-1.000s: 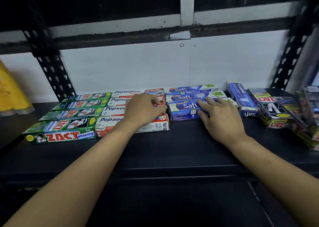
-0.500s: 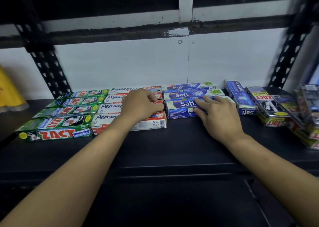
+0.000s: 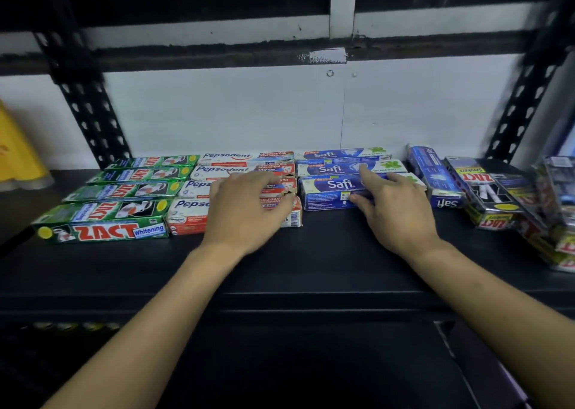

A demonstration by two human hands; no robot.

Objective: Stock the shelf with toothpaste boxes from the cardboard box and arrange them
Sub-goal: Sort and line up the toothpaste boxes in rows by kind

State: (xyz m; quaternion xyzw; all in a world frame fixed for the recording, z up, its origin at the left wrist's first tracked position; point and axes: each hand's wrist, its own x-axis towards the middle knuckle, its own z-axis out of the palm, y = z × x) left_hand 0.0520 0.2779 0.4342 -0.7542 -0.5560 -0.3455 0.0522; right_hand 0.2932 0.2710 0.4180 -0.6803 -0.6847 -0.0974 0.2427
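Toothpaste boxes lie in rows on the black shelf [image 3: 311, 268]: green Zact boxes [image 3: 102, 222] at the left, white-and-red Pepsodent boxes [image 3: 189, 209] in the middle, blue Safi boxes [image 3: 326, 190] to their right. My left hand [image 3: 245, 209] rests on the front Pepsodent boxes, fingertips bent over their right end. My right hand [image 3: 395, 212] lies on the front Safi box, its thumb against the front face and its index finger reaching onto the box behind. The cardboard box is out of view.
Another Safi box [image 3: 435, 178] lies lengthwise right of the Safi rows. A loose pile of black Zact boxes [image 3: 491, 197] fills the shelf's right end. Perforated black uprights [image 3: 84, 103] and a white back wall frame the bay. A yellow object [image 3: 18, 156] stands far left.
My left hand has slid slightly toward the front Pepsodent box. My right hand stays on the front Safi box. The view has shifted a little.
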